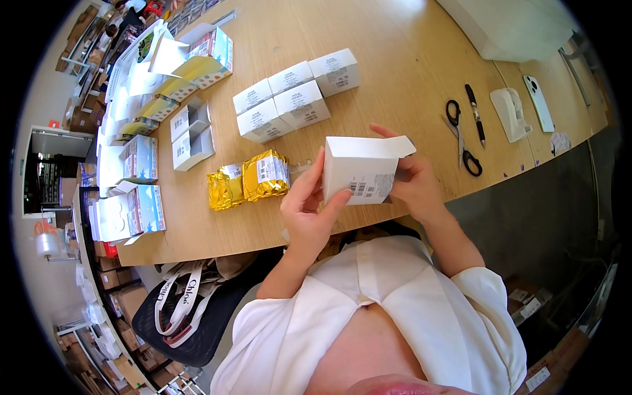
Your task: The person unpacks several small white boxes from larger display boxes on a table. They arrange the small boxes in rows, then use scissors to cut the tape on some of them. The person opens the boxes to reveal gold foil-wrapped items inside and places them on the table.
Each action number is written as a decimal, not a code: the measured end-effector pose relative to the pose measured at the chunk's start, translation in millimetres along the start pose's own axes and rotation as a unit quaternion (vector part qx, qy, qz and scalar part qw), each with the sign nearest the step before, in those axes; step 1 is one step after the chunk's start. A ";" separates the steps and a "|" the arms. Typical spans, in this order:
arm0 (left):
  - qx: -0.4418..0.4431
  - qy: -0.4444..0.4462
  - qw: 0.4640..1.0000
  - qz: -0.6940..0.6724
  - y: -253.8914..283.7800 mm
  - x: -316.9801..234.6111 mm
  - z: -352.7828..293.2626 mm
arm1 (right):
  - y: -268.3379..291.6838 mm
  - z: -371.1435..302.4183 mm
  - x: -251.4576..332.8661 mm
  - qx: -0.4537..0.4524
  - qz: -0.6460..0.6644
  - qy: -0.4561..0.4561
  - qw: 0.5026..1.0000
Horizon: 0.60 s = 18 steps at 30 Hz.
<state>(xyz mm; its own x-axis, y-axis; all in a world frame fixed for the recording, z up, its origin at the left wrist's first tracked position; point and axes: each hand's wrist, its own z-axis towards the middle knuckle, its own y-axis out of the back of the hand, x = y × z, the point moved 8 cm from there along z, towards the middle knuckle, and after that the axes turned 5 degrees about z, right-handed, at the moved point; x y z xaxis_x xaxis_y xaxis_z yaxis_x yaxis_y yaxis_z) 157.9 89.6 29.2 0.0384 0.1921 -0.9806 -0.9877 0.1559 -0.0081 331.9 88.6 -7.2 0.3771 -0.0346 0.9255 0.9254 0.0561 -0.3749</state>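
Note:
A white box (359,164) with printed labels is held above the table's front edge between both hands. My left hand (311,197) grips its left side, with the thumb on the printed face. At the box's right end, beside a raised flap (405,146), my right hand (416,184) has its fingers around the edge. Part of the right fingers is hidden behind the box. Left of my left hand lie gold foil packets (265,176) with white labels. Behind them stand two open white boxes (192,150) and a group of closed white boxes (301,103).
Colourful printed cartons (146,158) with raised lids line the table's left side. To the right lie scissors (460,135), a pen (474,112), a white tape dispenser (510,115) and a phone (539,104). A bag with straps (185,299) sits on a dark chair below the table edge.

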 end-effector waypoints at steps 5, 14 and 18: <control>-0.036 0.005 0.999 0.013 5.6 1.5 4.3 | 1.2 -10.7 -32.1 -0.061 0.168 -0.115 0.977; -0.090 0.021 0.996 0.008 23.7 7.4 6.2 | -4.0 -12.9 -30.8 -0.078 0.184 -0.109 0.974; -0.098 0.034 0.995 -0.009 28.7 7.2 4.8 | -7.3 -13.4 -28.5 -0.071 0.203 -0.109 0.970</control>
<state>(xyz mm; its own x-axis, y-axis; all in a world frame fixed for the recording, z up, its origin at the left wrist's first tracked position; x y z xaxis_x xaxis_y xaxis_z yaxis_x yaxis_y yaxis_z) 130.6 100.2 22.8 0.0530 0.1243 -0.9908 -0.9978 -0.0339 -0.0576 314.9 75.8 -31.5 0.7095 0.1744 0.6828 0.7035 -0.1181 -0.7008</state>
